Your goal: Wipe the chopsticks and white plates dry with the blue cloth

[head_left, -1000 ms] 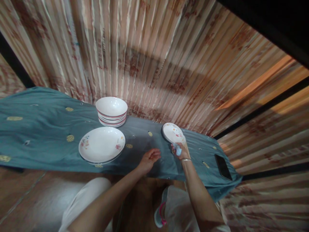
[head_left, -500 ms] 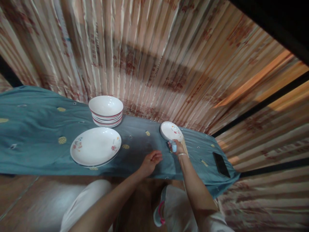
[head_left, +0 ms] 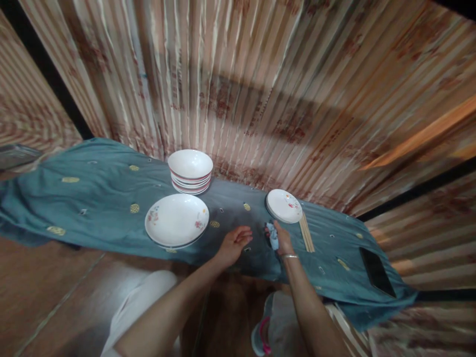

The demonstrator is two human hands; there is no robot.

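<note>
In my right hand [head_left: 284, 240] is a crumpled light blue cloth [head_left: 273, 235], held just in front of a small stack of floral plates [head_left: 284, 205]. My left hand [head_left: 234, 245] hovers over the tablecloth to the left of it, fingers loosely bent and apart, with nothing seen in them. Several wooden chopsticks [head_left: 306, 234] lie beside the small plates. Left of my left hand are large oval floral plates [head_left: 176, 220], stacked. Behind those stands a pile of white bowls [head_left: 190, 166] with red rims.
A blue-green tablecloth [head_left: 107, 198] with pineapple prints covers the narrow table. A black phone [head_left: 377, 271] lies near the right end. A striped curtain [head_left: 238, 99] hangs behind, with dark poles [head_left: 55, 79] at the sides. A sandal [head_left: 262, 337] shows below.
The view has swung left, so the table items sit farther right in the picture. My right hand has drawn back from the small plates with the cloth, uncovering the chopsticks.
</note>
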